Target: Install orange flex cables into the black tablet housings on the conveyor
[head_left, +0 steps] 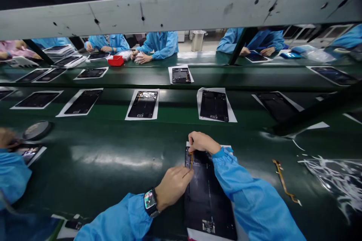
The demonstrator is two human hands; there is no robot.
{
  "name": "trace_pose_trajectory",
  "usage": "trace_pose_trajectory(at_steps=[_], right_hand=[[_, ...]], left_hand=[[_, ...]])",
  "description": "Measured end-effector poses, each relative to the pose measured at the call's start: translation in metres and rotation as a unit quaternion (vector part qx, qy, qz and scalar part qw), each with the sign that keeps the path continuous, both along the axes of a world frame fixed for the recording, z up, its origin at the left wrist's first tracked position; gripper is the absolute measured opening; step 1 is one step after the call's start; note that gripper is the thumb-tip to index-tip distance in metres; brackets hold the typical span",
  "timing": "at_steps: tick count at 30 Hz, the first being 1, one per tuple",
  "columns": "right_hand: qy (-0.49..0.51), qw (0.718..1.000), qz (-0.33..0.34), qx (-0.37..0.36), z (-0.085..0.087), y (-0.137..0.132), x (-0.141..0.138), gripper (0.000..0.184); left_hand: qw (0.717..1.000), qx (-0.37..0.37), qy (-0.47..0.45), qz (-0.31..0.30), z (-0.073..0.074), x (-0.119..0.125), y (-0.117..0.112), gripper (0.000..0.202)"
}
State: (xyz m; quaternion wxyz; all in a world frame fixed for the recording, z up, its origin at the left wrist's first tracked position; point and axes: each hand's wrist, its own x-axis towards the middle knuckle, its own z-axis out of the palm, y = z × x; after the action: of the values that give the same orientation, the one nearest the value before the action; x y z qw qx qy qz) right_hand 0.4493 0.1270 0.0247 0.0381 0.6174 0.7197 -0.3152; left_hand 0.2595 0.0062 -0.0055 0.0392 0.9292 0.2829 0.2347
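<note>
A black tablet back housing point(207, 196) lies on a white sheet in front of me. Along its upper left edge runs an orange flex cable point(191, 160). My right hand point(204, 142) reaches over the top of the housing, its fingers pinched on the cable's upper end. Lower down, my left hand point(174, 185), with a watch point(150, 199) on its wrist, has thumb and forefinger closed at the cable's lower end. The fingertips partly cover both ends. A second orange flex cable point(284, 182) rests on the green bench to the right.
Bundled white strips point(339, 180) lie at the far right. Beyond my hands, tablet housings point(214, 105) on white sheets line the green belt. A dark post point(313, 109) slants in at right. A co-worker's sleeve point(13, 177) is at left, near a round dark dish point(36, 130).
</note>
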Motion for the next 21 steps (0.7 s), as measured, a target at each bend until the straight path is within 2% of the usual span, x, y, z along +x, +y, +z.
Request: trace_pose_trajectory(at_steps=[5, 11, 21], right_hand=[[-0.043, 0.997, 0.030, 0.047, 0.004, -0.020, -0.001, 0.037], [-0.061, 0.990, 0.058, 0.112, 0.003, -0.044, 0.001, 0.027], [-0.052, 0.975, 0.055, 0.208, -0.014, -0.055, 0.011, 0.025]], left_hand=[[0.999, -0.028, 0.005, -0.022, -0.003, -0.002, 0.003, 0.029], [1.000, -0.024, 0.007, -0.009, -0.004, -0.004, 0.003, 0.027], [0.999, 0.025, -0.035, -0.006, -0.005, -0.003, 0.006, 0.021]])
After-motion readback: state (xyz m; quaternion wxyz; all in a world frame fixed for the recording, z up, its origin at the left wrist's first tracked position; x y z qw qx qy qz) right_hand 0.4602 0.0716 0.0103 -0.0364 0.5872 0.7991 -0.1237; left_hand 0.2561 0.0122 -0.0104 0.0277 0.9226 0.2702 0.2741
